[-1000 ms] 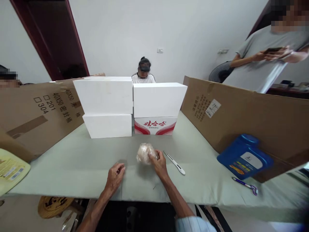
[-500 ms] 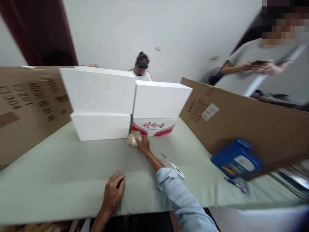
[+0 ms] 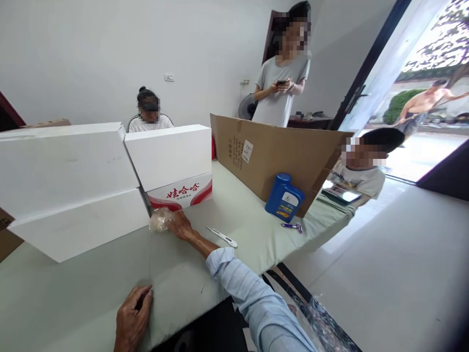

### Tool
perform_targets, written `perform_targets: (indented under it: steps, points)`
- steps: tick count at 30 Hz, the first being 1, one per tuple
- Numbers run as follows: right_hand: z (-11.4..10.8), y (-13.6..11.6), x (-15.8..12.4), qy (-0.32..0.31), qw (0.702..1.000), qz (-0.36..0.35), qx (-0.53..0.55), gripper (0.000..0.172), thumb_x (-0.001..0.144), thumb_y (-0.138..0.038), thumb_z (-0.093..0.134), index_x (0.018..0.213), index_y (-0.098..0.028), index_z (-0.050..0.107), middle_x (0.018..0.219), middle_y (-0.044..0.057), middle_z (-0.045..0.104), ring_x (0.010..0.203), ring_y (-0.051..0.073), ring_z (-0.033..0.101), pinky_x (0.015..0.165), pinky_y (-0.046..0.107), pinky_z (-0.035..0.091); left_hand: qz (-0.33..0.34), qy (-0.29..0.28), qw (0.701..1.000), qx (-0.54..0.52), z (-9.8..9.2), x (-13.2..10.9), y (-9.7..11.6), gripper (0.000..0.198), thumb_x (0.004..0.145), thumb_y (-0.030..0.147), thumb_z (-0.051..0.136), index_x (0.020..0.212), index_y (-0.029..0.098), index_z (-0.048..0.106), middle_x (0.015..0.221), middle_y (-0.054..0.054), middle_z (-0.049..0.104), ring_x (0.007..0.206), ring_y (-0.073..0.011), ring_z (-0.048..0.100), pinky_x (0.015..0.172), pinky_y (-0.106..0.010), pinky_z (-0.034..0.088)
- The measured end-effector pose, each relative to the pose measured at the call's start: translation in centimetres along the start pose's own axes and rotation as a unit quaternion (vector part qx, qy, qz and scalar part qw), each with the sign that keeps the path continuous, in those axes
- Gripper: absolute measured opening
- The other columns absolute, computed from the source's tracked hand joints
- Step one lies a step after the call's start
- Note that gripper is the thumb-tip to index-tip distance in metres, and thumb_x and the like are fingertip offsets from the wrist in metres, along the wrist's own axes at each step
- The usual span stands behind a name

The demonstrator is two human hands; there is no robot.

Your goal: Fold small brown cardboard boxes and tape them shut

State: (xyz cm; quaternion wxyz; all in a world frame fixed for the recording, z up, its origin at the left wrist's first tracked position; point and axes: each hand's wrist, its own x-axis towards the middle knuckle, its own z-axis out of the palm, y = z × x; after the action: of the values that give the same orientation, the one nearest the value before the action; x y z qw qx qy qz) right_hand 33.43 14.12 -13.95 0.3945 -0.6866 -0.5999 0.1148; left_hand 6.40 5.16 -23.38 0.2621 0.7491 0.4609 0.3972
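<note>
My right hand reaches forward and its fingers are closed on the right side of a crumpled clear plastic bundle. The bundle lies at the foot of the stacked white boxes, by the gap beside a white box with red print. My left hand rests near the front edge of the green-covered table, its fingers curled with nothing visible in them. A white craft knife lies to the right of my right hand.
A cardboard panel stands on the right, with a blue bottle and a purple-and-white razor-like item before it. One person sits behind the boxes, another stands with a phone, and a third holds a tablet at the table's right end.
The view has turned to the right, so the boxes sit further left and the doorway and tablet holder show. My right hand remains at the plastic bundle; my left still rests on the table.
</note>
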Motion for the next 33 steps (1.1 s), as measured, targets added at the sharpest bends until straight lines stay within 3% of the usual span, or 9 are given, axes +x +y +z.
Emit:
perform_targets:
  steps: [6,8,12,15,18,23,33]
  points:
    - [-3.9,0.0,-9.5,0.000,0.996,-0.087,-0.022,0.022,0.090,-0.026,0.081,0.111,-0.023,0.074,0.114,0.006,0.072,0.114,0.027,0.063,0.103,0.041,0.052,0.000,-0.013,1.000,0.001,-0.7,0.2,1.2,0.038,0.086,0.057,0.062,0.085,0.024,0.081,0.088,-0.004,0.080,0.083,-0.0264,0.077,0.073,-0.035,0.063]
    - [-6.1,1.8,-12.9,0.028,0.991,-0.092,-0.092,0.014,0.091,-0.025,0.080,0.103,-0.026,0.073,0.114,0.005,0.072,0.114,0.027,0.062,0.104,0.040,0.052,-0.005,-0.016,1.000,0.004,-0.9,0.1,1.7,0.040,0.087,0.057,0.061,0.085,0.023,0.081,0.088,-0.005,0.079,0.084,-0.0262,0.076,0.075,-0.034,0.062]
    - [-10.7,7.3,-17.1,0.079,0.985,-0.011,-0.152,0.011,0.091,-0.019,0.075,0.101,-0.023,0.071,0.115,0.014,0.068,0.112,0.034,0.059,0.095,0.048,0.051,-0.017,-0.011,1.000,0.003,-0.9,0.1,2.4,0.043,0.089,0.057,0.061,0.088,0.020,0.081,0.088,-0.007,0.078,0.083,-0.0253,0.074,0.075,-0.033,0.060]
    - [-12.4,10.4,-18.0,0.098,0.978,0.025,-0.181,0.011,0.090,-0.017,0.075,0.099,-0.021,0.070,0.106,0.014,0.066,0.103,0.034,0.058,0.086,0.044,0.049,-0.011,-0.009,1.000,-0.001,-0.7,0.1,2.5,0.043,0.090,0.057,0.060,0.088,0.019,0.080,0.085,-0.007,0.076,0.079,-0.0239,0.072,0.073,-0.032,0.058]
    - [-12.3,11.9,-17.9,0.104,0.971,0.028,-0.214,0.008,0.094,-0.017,0.071,0.102,-0.018,0.070,0.104,0.012,0.066,0.100,0.031,0.058,0.083,0.039,0.045,0.000,-0.002,1.000,-0.004,-0.4,0.1,2.4,0.042,0.093,0.055,0.058,0.086,0.019,0.079,0.082,-0.006,0.074,0.077,-0.0230,0.071,0.068,-0.030,0.055]
    - [-11.1,13.1,-17.1,0.098,0.949,0.028,-0.298,0.007,0.101,-0.020,0.067,0.107,-0.019,0.071,0.104,0.008,0.067,0.103,0.027,0.060,0.084,0.035,0.041,0.009,0.009,1.000,0.013,0.0,0.1,2.3,0.040,0.095,0.053,0.057,0.081,0.020,0.076,0.076,-0.004,0.069,0.071,-0.0207,0.066,0.065,-0.029,0.051]
    - [-10.9,14.1,-17.0,0.107,0.944,0.009,-0.313,0.011,0.101,-0.017,0.065,0.107,-0.021,0.073,0.104,0.007,0.069,0.103,0.026,0.063,0.083,0.034,0.041,0.008,0.009,0.998,0.064,0.5,0.4,2.6,0.040,0.096,0.049,0.050,0.074,0.020,0.068,0.074,-0.003,0.065,0.072,-0.0202,0.063,0.069,-0.029,0.046]
